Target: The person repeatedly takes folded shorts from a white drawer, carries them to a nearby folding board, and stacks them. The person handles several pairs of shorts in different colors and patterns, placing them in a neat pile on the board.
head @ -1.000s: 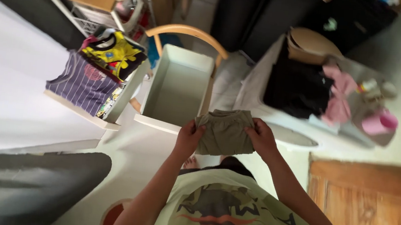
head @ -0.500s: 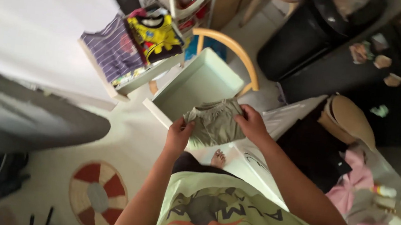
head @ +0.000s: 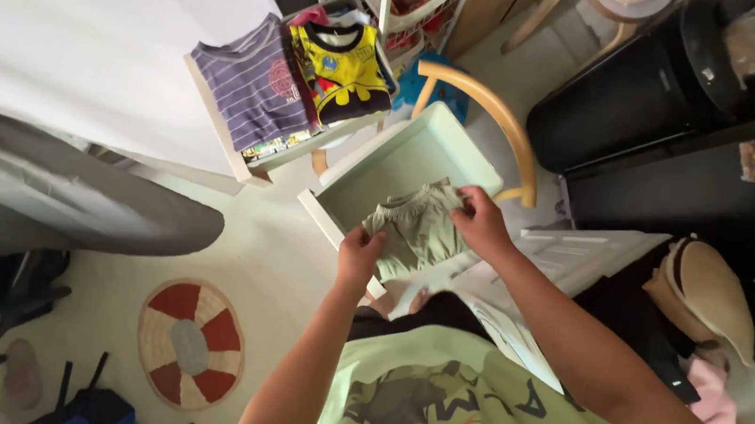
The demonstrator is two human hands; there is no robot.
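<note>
Both hands are closed on a folded olive-green garment [head: 415,229]: the left hand [head: 359,254] pinches its near corner, the right hand [head: 482,224] grips its far edge. The garment is creased, gathered at one end, and held above an open pale-green drawer [head: 402,163]. Just beside the drawer, a striped purple shirt [head: 254,87] and a yellow printed shirt [head: 342,66] lie folded on a white shelf [head: 217,127]. A round red-and-white mat [head: 190,343] lies on the floor.

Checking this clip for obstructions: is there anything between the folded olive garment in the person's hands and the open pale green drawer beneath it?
Nothing visible. The left hand and right hand grip the olive garment directly over the pale green drawer, whose visible interior looks bare. The stacked shirts lie on a separate shelf to the side.
</note>
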